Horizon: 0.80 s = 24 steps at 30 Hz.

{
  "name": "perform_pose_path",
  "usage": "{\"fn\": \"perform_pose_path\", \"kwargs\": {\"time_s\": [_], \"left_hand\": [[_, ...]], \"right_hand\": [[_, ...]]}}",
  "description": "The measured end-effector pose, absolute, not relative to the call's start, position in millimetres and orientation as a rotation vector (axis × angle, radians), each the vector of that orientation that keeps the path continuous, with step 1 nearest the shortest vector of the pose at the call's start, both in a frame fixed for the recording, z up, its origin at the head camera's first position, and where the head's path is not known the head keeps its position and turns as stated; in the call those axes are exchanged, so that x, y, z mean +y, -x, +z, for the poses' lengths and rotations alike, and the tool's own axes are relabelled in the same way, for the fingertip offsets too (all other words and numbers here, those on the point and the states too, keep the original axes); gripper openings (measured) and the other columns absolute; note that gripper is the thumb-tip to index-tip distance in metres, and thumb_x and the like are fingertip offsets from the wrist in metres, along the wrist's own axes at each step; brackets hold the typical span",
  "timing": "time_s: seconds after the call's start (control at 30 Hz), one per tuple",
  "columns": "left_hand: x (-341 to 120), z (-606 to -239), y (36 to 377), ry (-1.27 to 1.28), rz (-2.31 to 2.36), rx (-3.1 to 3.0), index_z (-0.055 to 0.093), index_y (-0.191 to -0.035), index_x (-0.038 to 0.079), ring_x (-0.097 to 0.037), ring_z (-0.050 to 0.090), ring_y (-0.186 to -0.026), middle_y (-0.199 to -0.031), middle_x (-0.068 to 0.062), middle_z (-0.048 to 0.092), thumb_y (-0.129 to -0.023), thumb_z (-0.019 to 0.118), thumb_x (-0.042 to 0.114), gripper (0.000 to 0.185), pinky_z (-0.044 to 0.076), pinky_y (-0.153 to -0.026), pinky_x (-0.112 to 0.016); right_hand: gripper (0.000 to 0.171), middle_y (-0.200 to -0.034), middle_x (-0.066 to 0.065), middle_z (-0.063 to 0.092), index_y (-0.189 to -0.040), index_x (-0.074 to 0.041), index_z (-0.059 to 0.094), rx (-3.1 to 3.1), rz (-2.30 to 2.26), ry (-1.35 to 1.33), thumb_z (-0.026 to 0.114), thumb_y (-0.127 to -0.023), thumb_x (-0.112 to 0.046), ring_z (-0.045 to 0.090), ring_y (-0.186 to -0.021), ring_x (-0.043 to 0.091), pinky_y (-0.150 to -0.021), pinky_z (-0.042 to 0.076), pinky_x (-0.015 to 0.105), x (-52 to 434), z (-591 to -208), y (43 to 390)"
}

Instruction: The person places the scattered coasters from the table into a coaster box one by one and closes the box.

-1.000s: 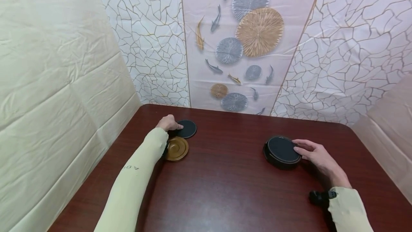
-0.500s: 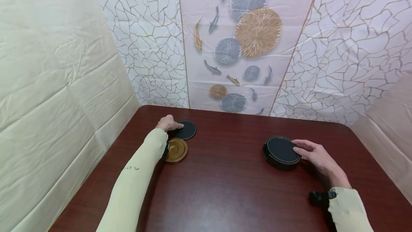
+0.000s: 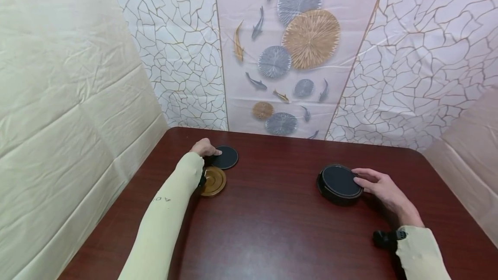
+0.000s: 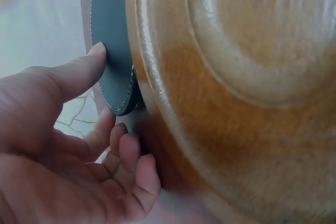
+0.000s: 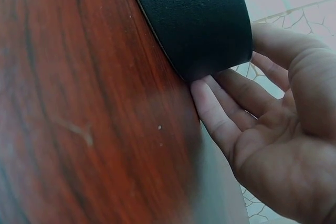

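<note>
A thin black round coaster with a stitched edge lies on the table at the far left. My left hand pinches its near-left edge, thumb on top and index fingertip at the rim in the left wrist view; the other fingers are curled beside it. Close to that wrist is a round brown wooden piece with ring-shaped grooves, large in the left wrist view. On the right stands a round black coaster holder with a black coaster on top. My right hand holds its right side, thumb over the rim, fingers against the wall.
The dark red-brown wooden table spans the space between the hands. A patterned cloth backdrop hangs behind it, and pale cloth walls border both sides.
The head view has shifted very slightly. The left hand and its coaster have edged a little right relative to the wooden piece. The right hand and the holder keep their places.
</note>
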State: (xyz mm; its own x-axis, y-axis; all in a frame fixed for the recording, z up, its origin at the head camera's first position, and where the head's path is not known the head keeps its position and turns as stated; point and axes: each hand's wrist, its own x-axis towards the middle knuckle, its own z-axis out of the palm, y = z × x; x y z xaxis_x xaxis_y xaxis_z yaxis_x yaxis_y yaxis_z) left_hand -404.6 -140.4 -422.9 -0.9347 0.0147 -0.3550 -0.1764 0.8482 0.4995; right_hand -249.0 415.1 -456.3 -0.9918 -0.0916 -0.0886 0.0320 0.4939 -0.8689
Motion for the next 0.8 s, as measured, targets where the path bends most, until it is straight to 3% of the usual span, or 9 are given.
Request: {"fn": "perform_pose_path", "kwargs": {"time_s": [0.23, 0.43, 0.5, 0.63, 0.7, 0.8], "left_hand": [[-140.5, -415.4, 402.0, 0.123, 0.764, 2.685, 0.057, -0.120, -0.001, -0.029, 0.059, -0.087, -0.103, -0.017, 0.060, -0.092, 0.068, 0.037, 0.048, 0.048, -0.071, -0.036], [-139.6, -412.5, 402.7, 0.129, 0.815, 2.697, 0.061, -0.104, 0.000, -0.022, 0.049, -0.061, -0.071, -0.007, 0.049, -0.096, 0.064, 0.029, 0.030, 0.040, -0.054, -0.031], [-139.4, -408.8, 403.2, 0.113, 0.877, 2.687, 0.061, -0.091, 0.003, -0.019, 0.046, -0.057, -0.066, -0.004, 0.045, -0.097, 0.060, 0.023, 0.021, 0.040, -0.051, -0.030], [-136.9, -400.3, 401.0, 0.048, 1.059, 2.634, 0.054, -0.072, 0.010, -0.015, 0.037, -0.051, -0.061, 0.001, 0.037, -0.100, 0.053, 0.016, 0.028, 0.036, -0.051, -0.029], [-134.4, -397.1, 399.3, 0.022, 1.125, 2.613, 0.058, -0.075, 0.010, -0.015, 0.038, -0.052, -0.064, 0.000, 0.042, -0.100, 0.052, 0.015, 0.026, 0.037, -0.054, -0.029], [-129.4, -393.8, 395.5, 0.006, 1.178, 2.600, 0.067, -0.104, 0.007, -0.017, 0.048, -0.063, -0.087, -0.005, 0.058, -0.100, 0.052, 0.016, 0.017, 0.044, -0.060, -0.028]], "right_hand": [[0.065, -0.125, 0.001, 0.057, -0.143, -0.003, 0.045, 2.616, -1.497, 0.040, 0.064, -0.094, -0.040, 0.065, -0.092, 0.003, -0.076, 0.056, 0.027, 413.5, -453.3, 248.7], [0.064, -0.121, -0.005, 0.058, -0.143, -0.003, 0.045, 2.608, -1.503, 0.050, 0.064, -0.094, -0.040, 0.065, -0.092, 0.003, -0.076, 0.056, 0.027, 413.2, -453.9, 249.1], [0.064, -0.121, -0.005, 0.058, -0.143, -0.002, 0.045, 2.606, -1.502, 0.051, 0.064, -0.094, -0.040, 0.065, -0.092, 0.003, -0.076, 0.056, 0.027, 412.9, -453.6, 249.0], [0.065, -0.120, -0.008, 0.057, -0.144, -0.003, 0.044, 2.601, -1.507, 0.048, 0.064, -0.094, -0.040, 0.065, -0.093, 0.002, -0.076, 0.057, 0.027, 413.2, -454.4, 248.5], [0.065, -0.117, -0.013, 0.056, -0.144, -0.003, 0.044, 2.597, -1.518, 0.052, 0.064, -0.094, -0.040, 0.065, -0.093, 0.002, -0.076, 0.057, 0.027, 413.9, -455.2, 248.6], [0.065, -0.117, -0.014, 0.055, -0.144, -0.003, 0.044, 2.596, -1.518, 0.057, 0.064, -0.094, -0.040, 0.065, -0.092, 0.002, -0.076, 0.056, 0.027, 414.4, -455.7, 249.3]]}}
